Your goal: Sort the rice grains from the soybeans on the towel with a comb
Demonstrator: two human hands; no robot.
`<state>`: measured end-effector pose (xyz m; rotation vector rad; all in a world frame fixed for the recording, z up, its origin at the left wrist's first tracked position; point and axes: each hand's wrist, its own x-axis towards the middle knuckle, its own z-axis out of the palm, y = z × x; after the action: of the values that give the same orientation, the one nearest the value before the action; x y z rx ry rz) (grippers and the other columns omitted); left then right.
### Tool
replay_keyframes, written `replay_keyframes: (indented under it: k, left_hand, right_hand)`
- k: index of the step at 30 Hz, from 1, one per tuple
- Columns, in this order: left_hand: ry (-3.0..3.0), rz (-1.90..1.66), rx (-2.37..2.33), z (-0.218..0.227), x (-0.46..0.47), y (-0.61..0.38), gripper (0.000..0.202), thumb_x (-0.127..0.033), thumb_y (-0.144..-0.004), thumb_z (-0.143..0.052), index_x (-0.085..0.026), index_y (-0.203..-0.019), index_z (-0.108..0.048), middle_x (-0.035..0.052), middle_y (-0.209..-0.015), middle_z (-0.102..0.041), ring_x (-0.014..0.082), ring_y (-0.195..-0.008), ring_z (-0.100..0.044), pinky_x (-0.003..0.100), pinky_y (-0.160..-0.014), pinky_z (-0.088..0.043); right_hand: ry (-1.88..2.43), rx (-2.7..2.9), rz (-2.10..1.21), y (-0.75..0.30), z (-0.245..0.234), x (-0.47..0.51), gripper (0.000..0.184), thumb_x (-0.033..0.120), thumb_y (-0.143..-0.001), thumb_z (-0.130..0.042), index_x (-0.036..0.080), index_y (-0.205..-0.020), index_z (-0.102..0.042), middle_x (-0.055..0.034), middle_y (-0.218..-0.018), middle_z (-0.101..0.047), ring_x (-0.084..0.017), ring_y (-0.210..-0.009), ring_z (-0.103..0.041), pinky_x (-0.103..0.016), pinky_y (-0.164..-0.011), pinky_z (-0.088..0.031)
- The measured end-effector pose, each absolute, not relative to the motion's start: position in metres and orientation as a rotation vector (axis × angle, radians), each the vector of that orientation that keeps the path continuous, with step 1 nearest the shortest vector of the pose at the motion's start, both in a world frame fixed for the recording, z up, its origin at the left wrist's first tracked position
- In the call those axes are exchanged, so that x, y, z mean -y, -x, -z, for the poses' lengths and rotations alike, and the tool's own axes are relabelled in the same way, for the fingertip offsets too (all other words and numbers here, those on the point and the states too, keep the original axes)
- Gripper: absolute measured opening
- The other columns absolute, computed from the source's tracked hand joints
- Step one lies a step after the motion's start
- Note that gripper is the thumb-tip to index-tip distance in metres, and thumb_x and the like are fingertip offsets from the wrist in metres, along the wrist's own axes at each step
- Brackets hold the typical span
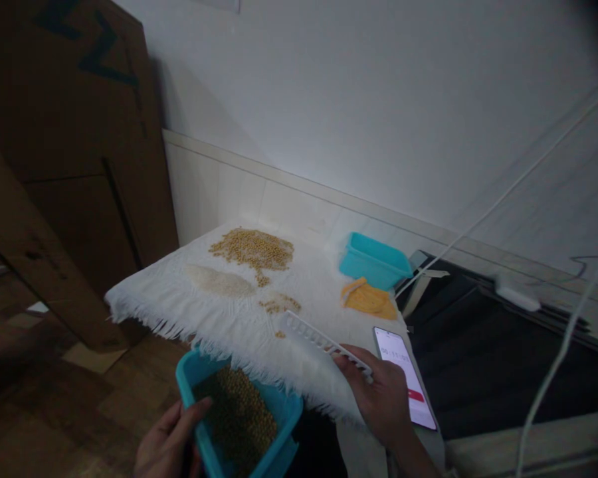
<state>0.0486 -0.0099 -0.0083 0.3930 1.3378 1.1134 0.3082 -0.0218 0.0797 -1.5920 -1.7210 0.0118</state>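
Observation:
My left hand [172,435] grips the near left rim of a teal plastic bin [289,415], its thumb over the edge. The bin is held just below the table's front edge. Inside lie yellow soybeans [252,408] beside small dark green beans [224,415]. In my right hand [381,395] is a long white plastic strip with a row of square openings [323,342], its far end low over the cloth. Close to that end are a few loose soybeans [280,334] and a thin scatter of them. Farther back sit a larger soybean heap [254,249] and a pale, rice-like pile [219,281].
A fringed white cloth [323,292] covers the table. At the back right stand a second teal bin [373,259] and a folded orange cloth [369,299]. A phone [403,372] lies by my right hand. Cardboard boxes [70,166] rise at left; a white cable [498,199] hangs right.

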Motion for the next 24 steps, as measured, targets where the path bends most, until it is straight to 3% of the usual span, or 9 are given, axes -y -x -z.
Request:
replay_keyframes:
  k: [6, 12, 19, 24]
  left_hand:
    - [-0.417, -1.089, -1.344, 0.010, 0.010, -0.048, 0.038, -0.049, -0.052, -0.078, -0.020, -0.065, -0.059, -0.0116, -0.031, -0.040, 0.0050, -0.023, -0.031, 0.014, -0.025, -0.022]
    - [-0.435, -1.107, -1.331, 0.010, 0.011, -0.048, 0.036, -0.048, -0.055, -0.077, -0.020, -0.062, -0.057, -0.0109, -0.031, -0.041, 0.0054, -0.024, -0.031, 0.016, -0.027, -0.023]
    - [-0.449, -1.125, -1.323, 0.004, 0.014, -0.049, 0.029, -0.044, -0.061, -0.074, -0.019, -0.062, -0.059, -0.0090, -0.028, -0.042, 0.0054, -0.023, -0.031, 0.015, -0.028, -0.023]
    - [-0.458, -1.119, -1.310, 0.004, 0.011, -0.049, 0.033, -0.047, -0.056, -0.075, -0.019, -0.057, -0.056, -0.0088, -0.028, -0.040, 0.0052, -0.022, -0.030, 0.015, -0.027, -0.020]
  right_hand:
    - [1.528, 1.814, 0.169, -0.296, -0.080, 0.036, 0.029, 0.042, -0.089, -0.050, 0.023, -0.087, -0.072, 0.0020, -0.076, -0.075, -0.014, -0.061, -0.070, -0.020, -0.059, -0.052]
    - [1.525, 1.855, 0.227, -0.294, -0.088, 0.043, 0.036, 0.049, -0.089, -0.046, 0.027, -0.081, -0.073, 0.0026, -0.071, -0.074, -0.014, -0.058, -0.069, -0.020, -0.056, -0.053]
    - [1.659, 1.632, 0.169, -0.314, -0.080, 0.014, 0.030, 0.039, -0.089, -0.050, 0.020, -0.087, -0.072, -0.0019, -0.071, -0.074, -0.016, -0.056, -0.069, -0.020, -0.052, -0.051]
    - [1.678, 1.641, 0.161, -0.317, -0.073, 0.005, 0.030, 0.040, -0.088, -0.050, 0.020, -0.086, -0.072, -0.0029, -0.073, -0.074, -0.017, -0.060, -0.069, -0.022, -0.056, -0.052]
